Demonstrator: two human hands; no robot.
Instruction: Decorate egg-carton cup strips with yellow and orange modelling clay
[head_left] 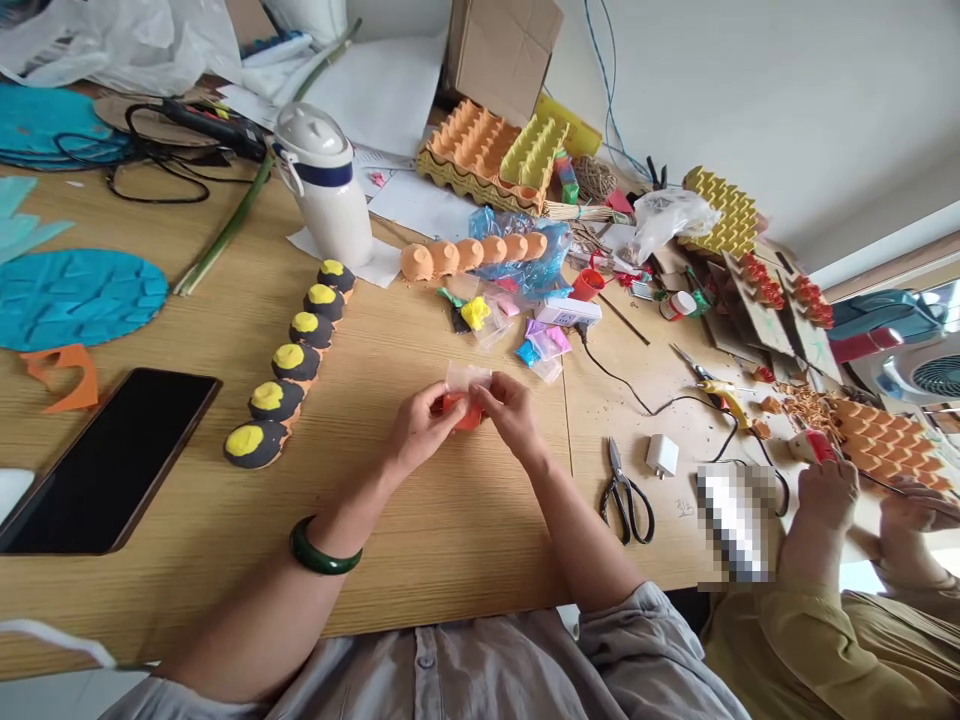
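Between both hands is a small clear plastic bag (466, 376) with an orange-red soft lump inside, seemingly modelling clay. My left hand (420, 428) pinches its left side, thumb and fingers pressed together. The right side is pinched by my right hand (511, 412), the thumb near the bag's top. To the left lies a row of egg-carton cups (306, 330) covered in black with yellow patches on top. Beyond my hands is a bare orange row of carton cups (444, 256). Small packets of yellow clay (475, 313) and of pink and blue clay (546, 340) lie ahead.
A tablet or large phone (112, 460) lies at left, with a white jug (326, 190) behind the cups. Scissors (625, 500) and a white charger (661, 455) are at right. A co-worker's hand (825, 495) works at far right. Egg trays (472, 150) stand at the back.
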